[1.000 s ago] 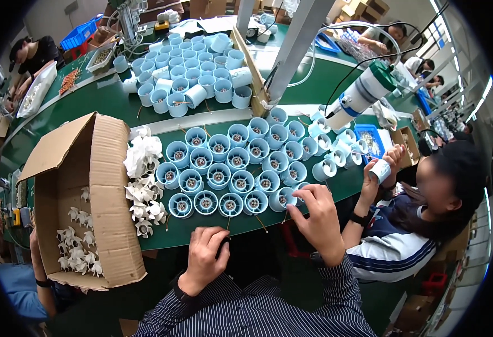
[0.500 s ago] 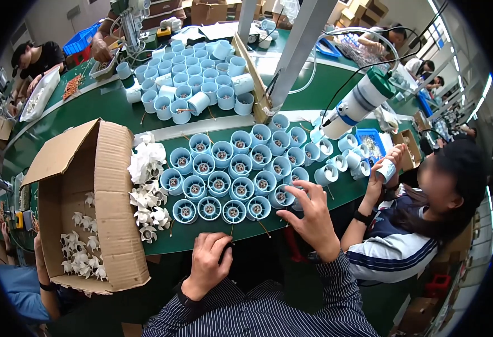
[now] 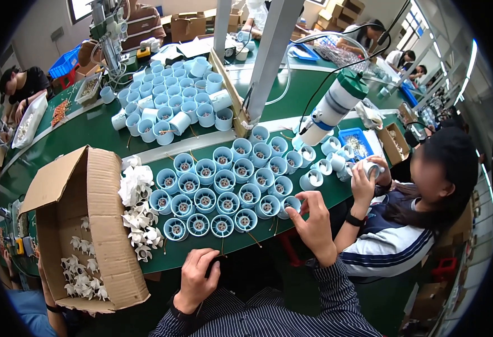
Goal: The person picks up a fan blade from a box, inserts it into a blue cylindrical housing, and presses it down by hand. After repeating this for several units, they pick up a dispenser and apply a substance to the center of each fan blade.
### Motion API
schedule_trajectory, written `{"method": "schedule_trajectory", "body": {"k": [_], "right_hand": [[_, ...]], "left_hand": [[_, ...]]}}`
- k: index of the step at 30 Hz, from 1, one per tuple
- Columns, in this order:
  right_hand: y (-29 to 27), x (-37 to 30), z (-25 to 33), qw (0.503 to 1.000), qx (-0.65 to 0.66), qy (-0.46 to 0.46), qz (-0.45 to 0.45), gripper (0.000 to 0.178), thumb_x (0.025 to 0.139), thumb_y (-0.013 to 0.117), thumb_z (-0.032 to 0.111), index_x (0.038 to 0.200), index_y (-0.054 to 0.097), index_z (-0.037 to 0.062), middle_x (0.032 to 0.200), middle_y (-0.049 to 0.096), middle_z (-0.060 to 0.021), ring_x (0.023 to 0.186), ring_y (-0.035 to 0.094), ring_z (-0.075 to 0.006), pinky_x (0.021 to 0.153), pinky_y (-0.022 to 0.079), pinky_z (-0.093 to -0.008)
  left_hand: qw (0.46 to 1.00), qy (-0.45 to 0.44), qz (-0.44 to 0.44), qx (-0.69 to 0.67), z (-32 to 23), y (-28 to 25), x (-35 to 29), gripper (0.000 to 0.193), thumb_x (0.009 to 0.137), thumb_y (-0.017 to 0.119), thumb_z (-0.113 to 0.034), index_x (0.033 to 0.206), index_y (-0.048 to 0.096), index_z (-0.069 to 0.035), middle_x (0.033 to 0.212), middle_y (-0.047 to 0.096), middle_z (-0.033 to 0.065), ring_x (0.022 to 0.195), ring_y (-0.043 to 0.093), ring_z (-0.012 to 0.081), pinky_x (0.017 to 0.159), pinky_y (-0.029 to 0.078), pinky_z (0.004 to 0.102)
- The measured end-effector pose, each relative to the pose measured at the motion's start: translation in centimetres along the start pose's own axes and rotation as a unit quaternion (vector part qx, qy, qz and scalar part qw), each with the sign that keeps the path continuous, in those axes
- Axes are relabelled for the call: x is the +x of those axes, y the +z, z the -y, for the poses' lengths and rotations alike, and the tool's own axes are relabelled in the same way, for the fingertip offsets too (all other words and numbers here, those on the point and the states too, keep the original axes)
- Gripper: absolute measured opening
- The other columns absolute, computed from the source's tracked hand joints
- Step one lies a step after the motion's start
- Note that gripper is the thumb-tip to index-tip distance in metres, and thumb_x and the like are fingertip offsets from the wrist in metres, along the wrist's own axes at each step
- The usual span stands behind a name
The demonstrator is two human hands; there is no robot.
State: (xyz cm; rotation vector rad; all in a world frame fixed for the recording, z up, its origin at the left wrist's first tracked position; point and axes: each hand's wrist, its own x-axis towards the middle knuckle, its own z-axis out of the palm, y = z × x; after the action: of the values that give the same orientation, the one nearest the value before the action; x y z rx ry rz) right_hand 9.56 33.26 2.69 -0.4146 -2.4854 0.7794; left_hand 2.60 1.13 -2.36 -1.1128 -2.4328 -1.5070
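Rows of light blue plastic cups (image 3: pixel 224 181), with spoked insides and thin brown wires, stand upright on the green table. My right hand (image 3: pixel 317 230) is at the right end of the rows. Its thumb and fingers are closed about a light blue cup (image 3: pixel 289 205), partly hidden behind them. My left hand (image 3: pixel 196 279) hangs at the table's front edge, its fingers loosely bent and apart, holding nothing. A wire end from the front row is close to its fingertips. White petal-shaped plastic parts (image 3: pixel 139 210) lie heaped left of the cups.
An open cardboard box (image 3: pixel 111 224) with more white parts stands at the left. Behind a pale rail, more blue cups (image 3: pixel 173 95) cluster. A grey post (image 3: pixel 272 62) and a white cylindrical device (image 3: pixel 333 109) rise beyond. At right, a co-worker's hands (image 3: pixel 364 177) hold a cup.
My right hand has gone from spread fingers above the cups to closed about the end cup. The left hand has moved slightly down and left. The whole view has shifted.
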Motion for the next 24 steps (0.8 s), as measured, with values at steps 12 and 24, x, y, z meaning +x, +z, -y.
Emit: {"method": "schedule_trajectory", "body": {"k": [12,24], "right_hand": [[-3.7,15.2,-3.5,0.930,0.342,0.006,-0.135,0.054,0.102,0.076,0.019,0.146,0.056,-0.0031,0.135,0.069,-0.0111,0.123,0.066,-0.0188,0.106,0.052,-0.0350],[-3.8,18.9,-0.9,0.900,0.425,-0.042,0.091,0.071,0.086,0.090,0.016,0.144,0.054,0.0008,0.127,0.072,-0.0144,0.114,0.073,-0.0247,0.103,0.058,-0.0433]], "left_hand": [[1.000,0.013,-0.007,-0.002,1.3,0.4,0.9,0.018,0.085,0.075,0.008,0.101,0.075,0.000,0.083,0.073,0.0141,0.072,0.072,0.0311,0.065,0.056,0.0392],[1.000,-0.021,0.006,0.003,1.4,0.2,1.2,0.018,0.085,0.074,0.008,0.101,0.074,0.000,0.080,0.071,0.0139,0.069,0.070,0.0309,0.062,0.053,0.0389]]}}
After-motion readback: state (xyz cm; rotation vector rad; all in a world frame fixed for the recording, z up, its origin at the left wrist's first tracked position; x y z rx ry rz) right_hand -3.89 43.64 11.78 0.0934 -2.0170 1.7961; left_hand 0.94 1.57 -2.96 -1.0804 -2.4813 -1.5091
